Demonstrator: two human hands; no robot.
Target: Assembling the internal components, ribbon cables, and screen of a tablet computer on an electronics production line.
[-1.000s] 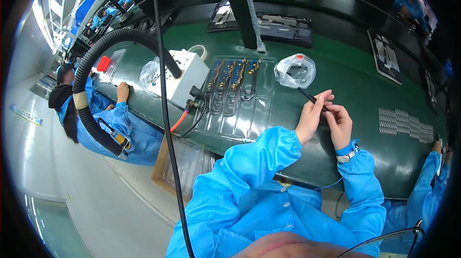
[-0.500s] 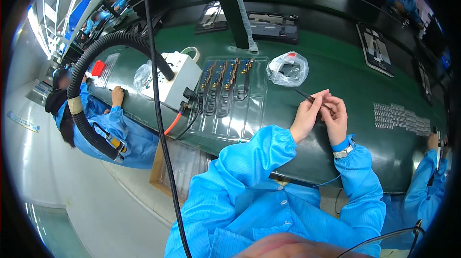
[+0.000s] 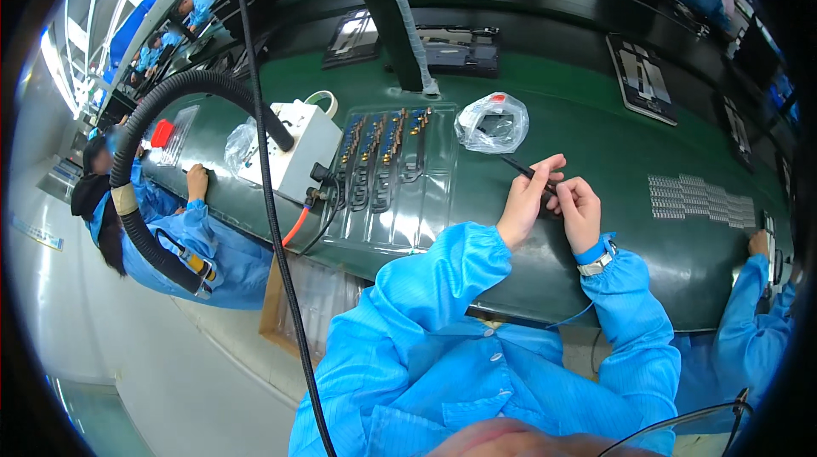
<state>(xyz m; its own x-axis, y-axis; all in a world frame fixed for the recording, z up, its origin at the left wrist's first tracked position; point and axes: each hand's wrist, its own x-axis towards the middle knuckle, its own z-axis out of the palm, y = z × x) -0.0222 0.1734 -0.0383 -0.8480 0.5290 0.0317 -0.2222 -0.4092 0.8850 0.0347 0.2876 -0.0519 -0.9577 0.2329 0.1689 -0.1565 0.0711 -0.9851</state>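
My left hand (image 3: 525, 204) is closed on a thin dark tool (image 3: 516, 165), whose narrow end sticks out to the upper left past my fingers; whether it is tweezers I cannot tell. Close beside it, my right hand (image 3: 579, 212) has its fingers curled in, and a small dark thing shows between the two hands, mostly hidden. Beyond the tool lies a clear plastic bag (image 3: 492, 123) with a dark piece inside and a red mark. Left of that, a clear plastic tray (image 3: 438, 193) bears rows of small dark parts with gold and blue ends (image 3: 372, 155).
A white box (image 3: 299, 155) with a black hose (image 3: 183, 81) and a tape roll stands left. Rows of small metallic pieces (image 3: 698, 200) lie right. Opened flat devices (image 3: 642, 78) lie at the back. Co-workers sit on both sides. A black cable (image 3: 271, 193) hangs in front.
The whole view has shifted, so the table's things sit slightly further left and up. My right fingers have curled in more and dropped a little beside my left hand.
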